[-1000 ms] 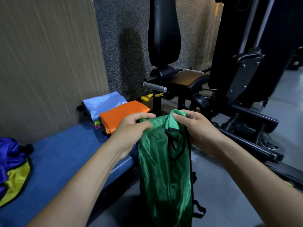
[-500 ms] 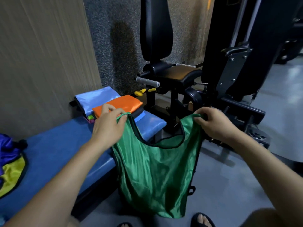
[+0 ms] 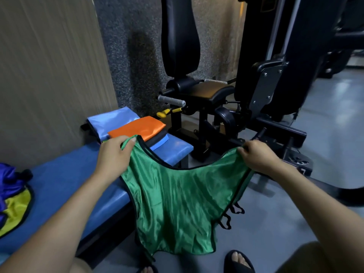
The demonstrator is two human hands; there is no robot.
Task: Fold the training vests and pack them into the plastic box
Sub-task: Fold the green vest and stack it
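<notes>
Gym machines stand dark at the back, and a long blue surface (image 3: 59, 180) runs along the wall on the left; on its far end sits a small pile of folded vests — an orange one (image 3: 137, 130) on top, a light blue one (image 3: 110, 121) behind it; at the near left edge lies a loose heap of purple and yellow vests (image 3: 11, 196), not folded yet.

Both hands hold a green vest (image 3: 177, 203) up by its shoulder straps; the left hand (image 3: 114, 156) pinches one strap just beside the orange vest, with its fingers clamped on the cloth; the right hand (image 3: 256, 156) grips the other strap out over the floor, its fingers curled round it. Between them the vest is spread wide and hangs down past the edge of the surface, with its bottom near the person's sandals (image 3: 239, 262).

I think this is the start of folding the green vest — it is opened out flat, but no fold is made yet. Next, the hands would need to bring the two straps together, or lay the vest down on the blue surface, so the sides match; the cloth looks thin and slippery, so it may slide. No plastic box shows anywhere in view.
</notes>
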